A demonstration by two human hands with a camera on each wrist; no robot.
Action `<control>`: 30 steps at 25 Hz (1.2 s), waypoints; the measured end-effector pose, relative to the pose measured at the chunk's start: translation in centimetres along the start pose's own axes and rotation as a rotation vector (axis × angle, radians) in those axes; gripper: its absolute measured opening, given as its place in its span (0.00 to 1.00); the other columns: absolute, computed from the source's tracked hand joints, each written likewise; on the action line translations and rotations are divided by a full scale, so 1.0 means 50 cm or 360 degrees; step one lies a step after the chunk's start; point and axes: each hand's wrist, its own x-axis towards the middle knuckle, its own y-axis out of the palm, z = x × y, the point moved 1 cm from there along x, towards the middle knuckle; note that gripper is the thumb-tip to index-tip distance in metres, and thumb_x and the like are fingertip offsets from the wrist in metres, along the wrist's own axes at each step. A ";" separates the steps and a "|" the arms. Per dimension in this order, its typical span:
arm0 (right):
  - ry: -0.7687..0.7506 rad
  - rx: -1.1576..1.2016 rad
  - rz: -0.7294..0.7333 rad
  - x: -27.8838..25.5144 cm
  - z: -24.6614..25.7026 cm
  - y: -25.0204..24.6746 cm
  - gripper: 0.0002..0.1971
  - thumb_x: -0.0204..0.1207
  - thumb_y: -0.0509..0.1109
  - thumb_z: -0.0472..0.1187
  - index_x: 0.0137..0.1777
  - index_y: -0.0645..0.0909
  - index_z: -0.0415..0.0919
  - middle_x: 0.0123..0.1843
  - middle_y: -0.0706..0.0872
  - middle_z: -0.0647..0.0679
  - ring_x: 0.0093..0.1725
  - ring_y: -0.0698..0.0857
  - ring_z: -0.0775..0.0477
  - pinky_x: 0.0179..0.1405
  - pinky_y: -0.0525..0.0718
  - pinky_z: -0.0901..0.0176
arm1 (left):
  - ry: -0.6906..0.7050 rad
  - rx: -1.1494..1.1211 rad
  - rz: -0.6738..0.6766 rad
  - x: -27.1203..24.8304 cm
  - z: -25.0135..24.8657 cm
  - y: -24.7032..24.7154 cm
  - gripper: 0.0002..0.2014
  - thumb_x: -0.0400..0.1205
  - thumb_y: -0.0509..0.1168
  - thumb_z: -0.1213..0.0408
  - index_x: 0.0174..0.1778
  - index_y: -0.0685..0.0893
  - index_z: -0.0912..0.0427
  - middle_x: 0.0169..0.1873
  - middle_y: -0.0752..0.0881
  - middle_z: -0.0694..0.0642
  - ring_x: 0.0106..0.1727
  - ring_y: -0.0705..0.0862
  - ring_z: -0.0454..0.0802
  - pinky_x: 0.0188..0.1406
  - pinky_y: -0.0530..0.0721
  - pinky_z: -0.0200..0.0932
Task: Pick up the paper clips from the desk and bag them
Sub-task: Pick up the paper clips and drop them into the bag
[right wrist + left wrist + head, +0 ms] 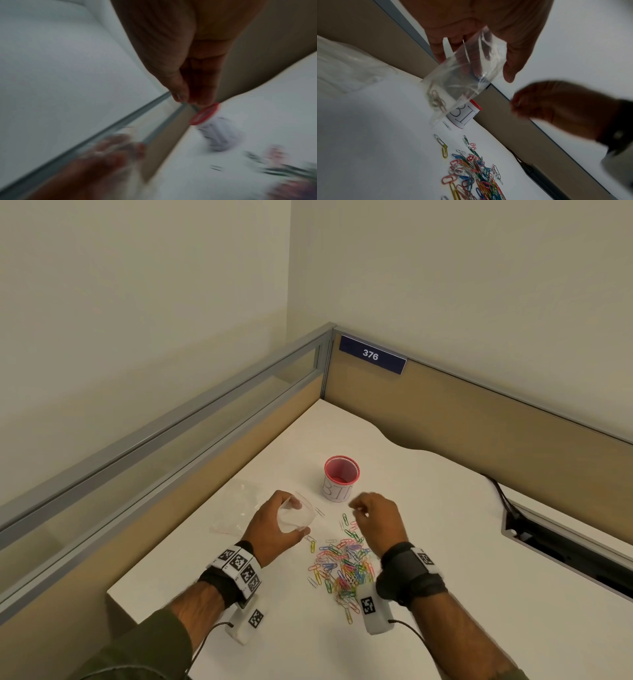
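A heap of coloured paper clips (342, 566) lies on the white desk (445, 525), also seen in the left wrist view (471, 174). My left hand (301, 515) holds a small clear plastic bag (291, 520) just above the desk, thumb and fingers curled round it (475, 68). Several clips (437, 100) lie inside the bag (453, 83). My right hand (356, 506) hovers right of the bag, above the heap's far end. Its thumb and forefinger are pinched together (186, 100). A thin pale sliver, seemingly a clip, shows at the blurred fingertips (516, 104).
A red-rimmed cup (337, 493) with a paper label stands just behind the hands. More clear bags (236, 508) lie to the left near the partition (205, 446). A cable slot (565, 546) with a black cord opens at the right. The desk's front-left corner (113, 590) is near my left forearm.
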 end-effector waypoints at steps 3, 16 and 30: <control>0.0467 -0.0337 0.0357 -0.017 -0.139 0.043 0.16 0.78 0.65 0.34 0.66 0.79 0.42 0.68 0.81 0.42 0.67 0.80 0.41 0.69 0.77 0.52 | -0.0021 -0.0013 -0.0034 -0.015 0.007 -0.021 0.24 0.70 0.81 0.60 0.57 0.76 0.52 0.56 0.84 0.48 0.64 0.82 0.48 0.66 0.78 0.44; 0.0149 -0.0651 0.0692 -0.050 -0.109 0.152 0.23 0.75 0.70 0.49 0.69 0.75 0.47 0.70 0.73 0.44 0.69 0.73 0.40 0.66 0.80 0.46 | -0.0085 0.0028 -0.0057 -0.040 0.010 -0.026 0.25 0.70 0.81 0.61 0.58 0.76 0.51 0.57 0.83 0.47 0.64 0.81 0.48 0.64 0.76 0.41; 0.0270 -0.0260 0.0318 -0.036 -0.107 0.095 0.09 0.75 0.64 0.30 0.44 0.84 0.40 0.46 0.89 0.42 0.46 0.86 0.42 0.49 0.87 0.52 | -0.0080 0.0045 0.0007 -0.017 0.004 0.002 0.26 0.71 0.80 0.60 0.60 0.75 0.50 0.58 0.82 0.45 0.64 0.80 0.45 0.64 0.75 0.40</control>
